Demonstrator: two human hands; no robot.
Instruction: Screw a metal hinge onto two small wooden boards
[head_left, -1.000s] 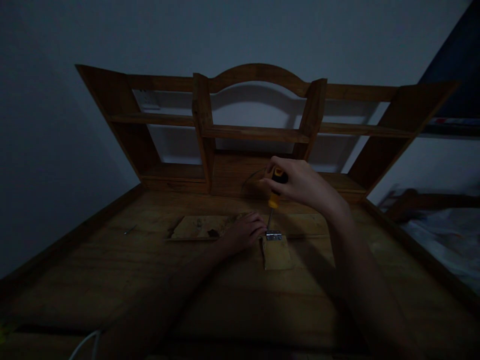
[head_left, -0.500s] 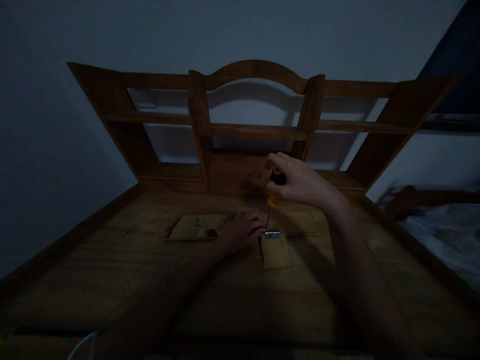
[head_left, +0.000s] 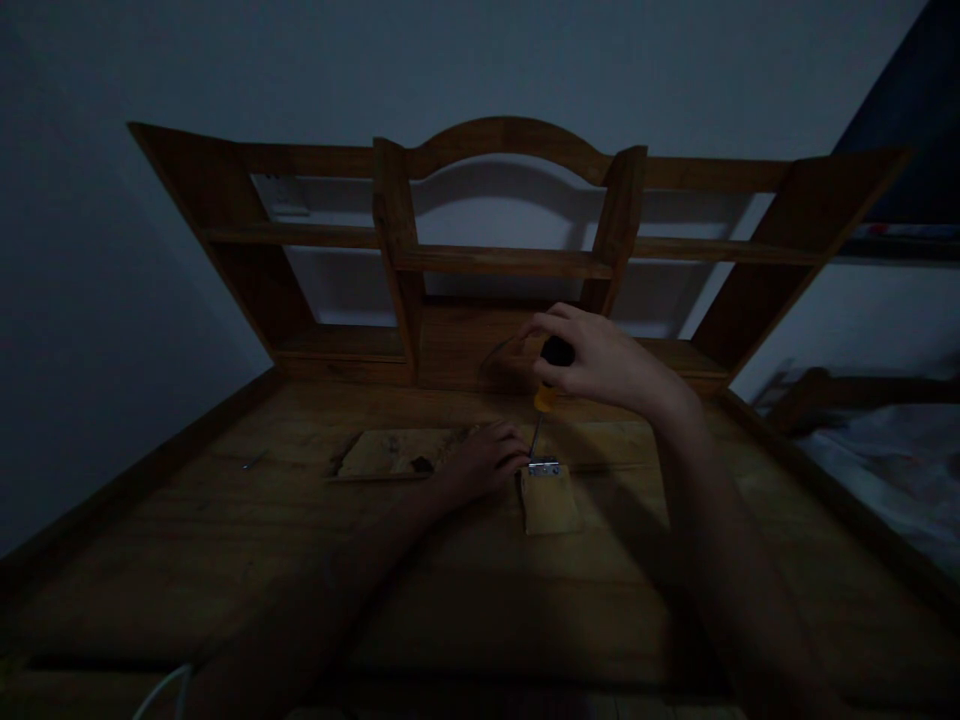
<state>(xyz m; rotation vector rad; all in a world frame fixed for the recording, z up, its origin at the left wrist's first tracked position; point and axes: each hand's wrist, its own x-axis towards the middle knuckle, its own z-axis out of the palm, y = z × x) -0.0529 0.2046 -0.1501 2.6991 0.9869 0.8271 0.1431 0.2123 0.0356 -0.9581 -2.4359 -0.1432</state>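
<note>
My right hand (head_left: 589,355) is wrapped round the black and yellow handle of a screwdriver (head_left: 546,398), held nearly upright. Its thin shaft runs down to the left part of a small silver metal hinge (head_left: 544,467). The hinge lies where a long wooden board (head_left: 607,443) meets a small square wooden piece (head_left: 551,502). My left hand (head_left: 491,455) rests over the long board, its bent fingers together and their tips at the hinge's left end. Whatever sits between those fingers is hidden. The screwdriver's tip is too small and dark to make out.
All this lies on a wooden desktop (head_left: 247,540) with raised side edges. A wooden shelf unit (head_left: 506,262) stands along its back, against the wall. A small thin metal object (head_left: 253,461) lies at left. A white cable (head_left: 166,688) curves at the lower left.
The right hand's fingers have shifted slightly round the screwdriver handle, which looks turned, with less yellow showing on top. The left hand stays in place. The whole view has shifted a little.
</note>
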